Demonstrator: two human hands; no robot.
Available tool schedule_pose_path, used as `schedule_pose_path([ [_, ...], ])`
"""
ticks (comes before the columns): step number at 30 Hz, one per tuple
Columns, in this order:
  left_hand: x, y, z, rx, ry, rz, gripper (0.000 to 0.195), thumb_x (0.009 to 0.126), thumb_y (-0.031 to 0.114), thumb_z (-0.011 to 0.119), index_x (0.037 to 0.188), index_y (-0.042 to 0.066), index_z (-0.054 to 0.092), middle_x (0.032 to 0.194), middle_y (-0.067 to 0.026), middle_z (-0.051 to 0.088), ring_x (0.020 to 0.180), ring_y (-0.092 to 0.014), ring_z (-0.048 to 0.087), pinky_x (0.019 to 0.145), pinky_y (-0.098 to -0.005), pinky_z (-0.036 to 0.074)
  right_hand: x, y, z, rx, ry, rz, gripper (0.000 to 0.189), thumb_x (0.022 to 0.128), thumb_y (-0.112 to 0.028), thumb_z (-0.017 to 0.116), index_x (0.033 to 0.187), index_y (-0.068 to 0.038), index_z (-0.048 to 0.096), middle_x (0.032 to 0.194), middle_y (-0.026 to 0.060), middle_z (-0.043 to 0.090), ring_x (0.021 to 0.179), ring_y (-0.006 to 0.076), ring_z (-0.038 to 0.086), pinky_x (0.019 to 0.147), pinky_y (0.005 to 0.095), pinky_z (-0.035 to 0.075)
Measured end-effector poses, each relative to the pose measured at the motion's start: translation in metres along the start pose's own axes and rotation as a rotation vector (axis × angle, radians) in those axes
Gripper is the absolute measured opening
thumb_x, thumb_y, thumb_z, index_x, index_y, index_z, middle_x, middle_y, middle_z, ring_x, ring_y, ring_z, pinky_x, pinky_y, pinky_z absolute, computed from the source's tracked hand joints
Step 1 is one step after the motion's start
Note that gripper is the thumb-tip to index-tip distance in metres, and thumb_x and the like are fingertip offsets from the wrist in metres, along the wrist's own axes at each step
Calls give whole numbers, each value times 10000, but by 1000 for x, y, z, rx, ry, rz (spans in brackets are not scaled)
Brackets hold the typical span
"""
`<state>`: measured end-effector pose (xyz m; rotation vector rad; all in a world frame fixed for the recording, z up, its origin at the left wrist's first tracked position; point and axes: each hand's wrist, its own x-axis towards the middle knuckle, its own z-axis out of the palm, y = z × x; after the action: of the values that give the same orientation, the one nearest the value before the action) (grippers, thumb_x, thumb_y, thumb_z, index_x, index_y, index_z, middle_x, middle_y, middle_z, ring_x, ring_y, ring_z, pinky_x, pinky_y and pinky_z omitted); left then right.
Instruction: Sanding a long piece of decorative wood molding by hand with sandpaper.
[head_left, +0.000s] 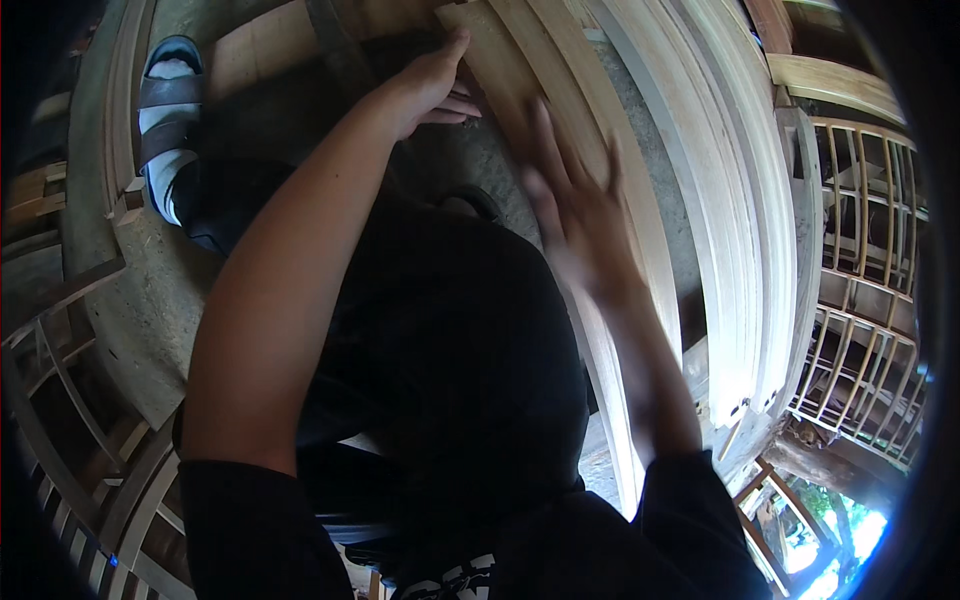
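Long wooden boards (559, 67) lie side by side in front of me, running from the top centre down to the lower right. My right hand (585, 202) is over them with its fingers spread, blurred by motion; whether its palm touches the wood I cannot tell. At the upper left edge of these boards is my left hand (435, 90), its thumb at the edge of the leftmost board and its other fingers apart beside it. Nothing shows gripped in either hand.
A second stack of pale long planks (720, 195) lies to the right. Beyond it stand slatted wooden frames (862, 210). My sandalled foot (172, 112) rests on the concrete floor (150, 300) at the left, near more timber (124, 97). Wooden frames (135, 517) fill the lower left.
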<state>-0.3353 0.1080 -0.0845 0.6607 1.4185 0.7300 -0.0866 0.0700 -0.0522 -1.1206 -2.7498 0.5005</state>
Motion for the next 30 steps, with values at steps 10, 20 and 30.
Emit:
schedule_pose_path([
  [10, 8, -10, -12, -129, 48, -45, 901, 1018, 718, 438, 1452, -71, 450, 1353, -203, 606, 1220, -301, 661, 1091, -383, 509, 22, 12, 4, -90, 30, -88, 593, 1124, -418, 212, 1674, -198, 170, 1687, 72, 339, 1480, 271, 449, 1284, 606, 39],
  [20, -14, 4, -7, 2, -54, 55, 961, 985, 788, 389, 1544, 6, 390, 1391, -243, 536, 1205, -308, 661, 1059, -434, 543, -112, -3, -21, -27, -156, 133, 765, 1082, -603, 92, 1673, -123, 173, 1684, 129, 335, 1550, 249, 339, 1281, 557, -58],
  [30, 9, -14, -16, -27, 25, 62, 859, 1040, 677, 438, 1468, -69, 440, 1397, -202, 574, 1175, -276, 662, 1082, -393, 527, 119, 10, 19, 120, 60, -80, 727, 1124, -526, 153, 1653, -28, 168, 1673, 216, 310, 1558, 277, 303, 1270, 589, 12],
])
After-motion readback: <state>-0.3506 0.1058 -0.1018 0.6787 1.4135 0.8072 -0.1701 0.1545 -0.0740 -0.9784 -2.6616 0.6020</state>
